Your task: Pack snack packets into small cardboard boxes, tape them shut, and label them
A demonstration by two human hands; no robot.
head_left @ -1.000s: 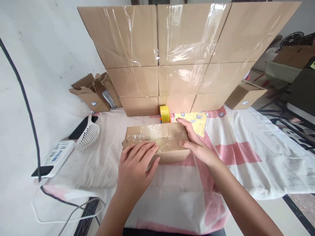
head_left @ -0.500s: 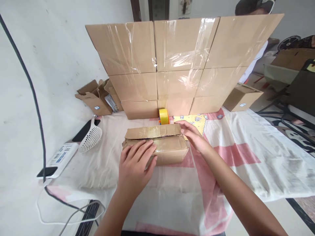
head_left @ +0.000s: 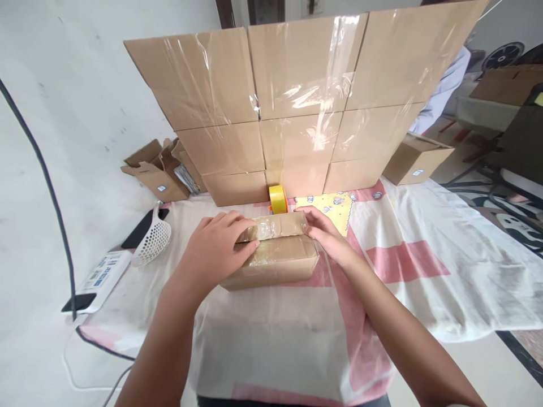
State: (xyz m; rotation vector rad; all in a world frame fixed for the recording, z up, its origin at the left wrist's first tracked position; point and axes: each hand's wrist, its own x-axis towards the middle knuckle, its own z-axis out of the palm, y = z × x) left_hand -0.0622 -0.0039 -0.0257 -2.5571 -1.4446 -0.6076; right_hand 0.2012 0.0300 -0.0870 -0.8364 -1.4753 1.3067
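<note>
A small brown cardboard box (head_left: 271,274) sits on the cloth in front of me, clear tape across its top. Along its far side a top flap (head_left: 282,226) stands slightly raised, leaving a gap. My left hand (head_left: 218,246) is closed over the flap's left end, its thumb on the near face and its fingers behind. At the other end, my right hand (head_left: 324,230) pinches the flap's right corner between thumb and fingers. Right behind the box stands a yellow tape roll (head_left: 278,199) with an orange part showing.
A tall taped cardboard panel (head_left: 301,96) stands behind the work area. Open cartons flank it, one on the left (head_left: 159,175) and one on the right (head_left: 416,161). A white slotted ladle (head_left: 155,240), a power strip (head_left: 106,277) and a yellow patterned sheet (head_left: 328,209) lie on the table. Someone's sleeve (head_left: 443,90) shows behind.
My left hand has moved from lying on the box top to the flap's left end, gripping it. The right hand stays at the right corner. The view has shifted slightly.
</note>
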